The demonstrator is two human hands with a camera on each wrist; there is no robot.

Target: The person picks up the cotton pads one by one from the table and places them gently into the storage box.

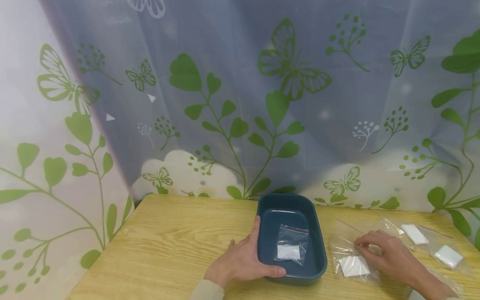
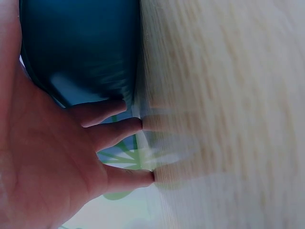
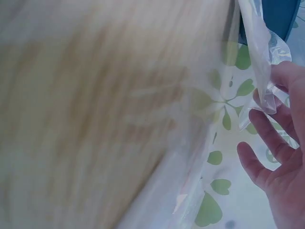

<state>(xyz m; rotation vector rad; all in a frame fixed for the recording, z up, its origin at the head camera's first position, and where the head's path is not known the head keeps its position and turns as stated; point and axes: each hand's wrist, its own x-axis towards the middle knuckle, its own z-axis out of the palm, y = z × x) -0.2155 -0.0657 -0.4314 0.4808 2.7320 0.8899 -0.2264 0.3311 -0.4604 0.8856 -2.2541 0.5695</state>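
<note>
My left hand (image 1: 243,258) rests against the left side of a dark blue plastic tub (image 1: 321,250), with the thumb at its near rim. In the left wrist view, the other fingers (image 2: 119,133) are spread and fairly straight beside the tub wall. Inside the tub lies a clear zip bag (image 1: 294,237) with a white flat block in it. To the right of the tub, my right hand (image 1: 390,254) pinches the upper part of another clear zip bag (image 1: 352,266) holding a white block. This bag's film (image 3: 259,52) hangs at the fingertips in the right wrist view.
More clear bags with white blocks lie on the right of the wood-grain table (image 1: 168,241), among them a far bag (image 1: 414,234) and a right-hand bag (image 1: 448,256). Another shows partly at the bottom edge. A printed curtain (image 1: 225,83) hangs behind the table.
</note>
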